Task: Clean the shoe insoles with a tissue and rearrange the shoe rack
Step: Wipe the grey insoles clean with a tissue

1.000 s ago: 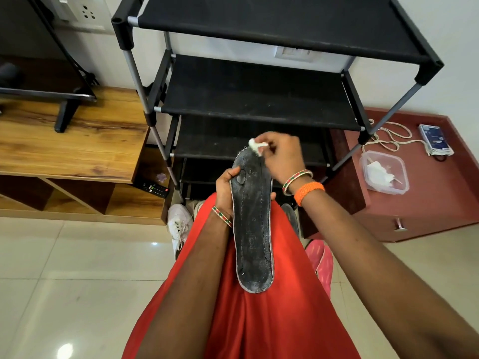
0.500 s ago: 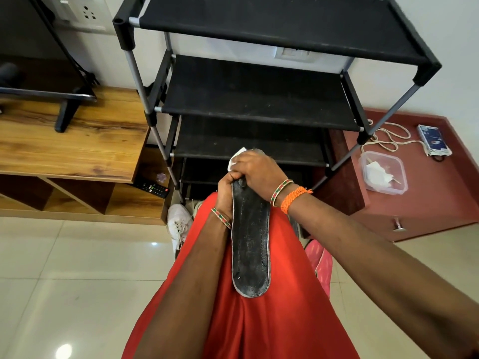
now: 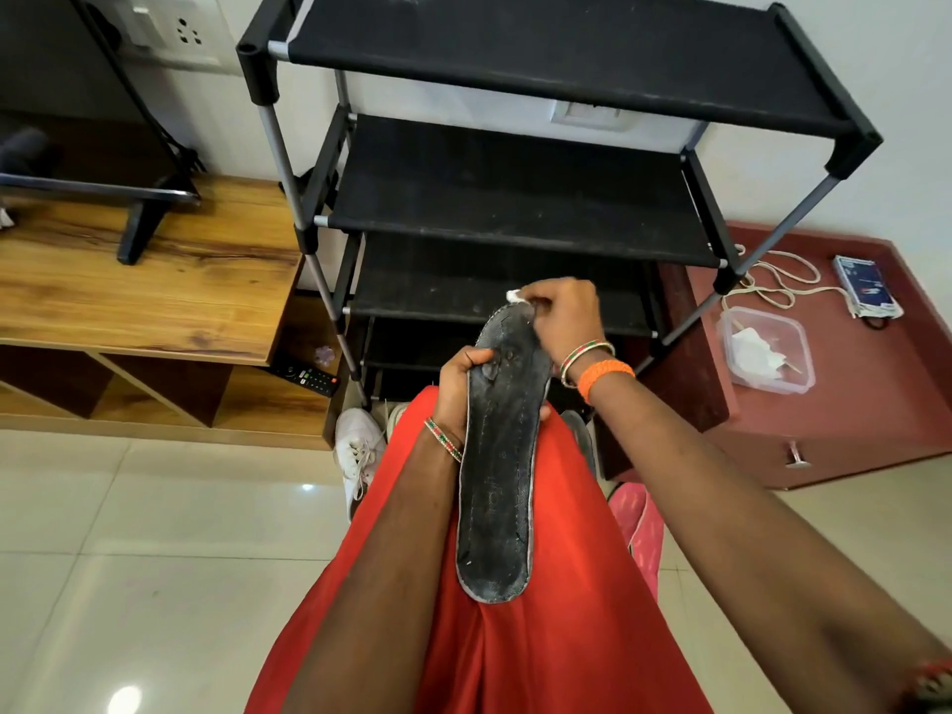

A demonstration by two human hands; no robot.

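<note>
Left hand (image 3: 456, 386) fingers clamp the insole (image 3: 497, 466); right hand (image 3: 564, 319) fingers pinch tissue (image 3: 514, 296) at its far tip, before the shoe rack (image 3: 520, 198) on tiled floor (image 3: 129, 533).

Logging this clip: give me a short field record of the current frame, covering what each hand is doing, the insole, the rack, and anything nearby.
left hand: grips the insole near its far end
right hand: pinches a tissue at the insole's far tip
insole: dark, lengthwise over the red lap, pale stitched edge, scuffed
shoe rack: black, its visible tiers hold no shoes
white sneaker: on the floor, left of the lap
pink footwear: on the floor, right of the lap
plastic container: on the maroon cabinet, holds white tissue
</note>
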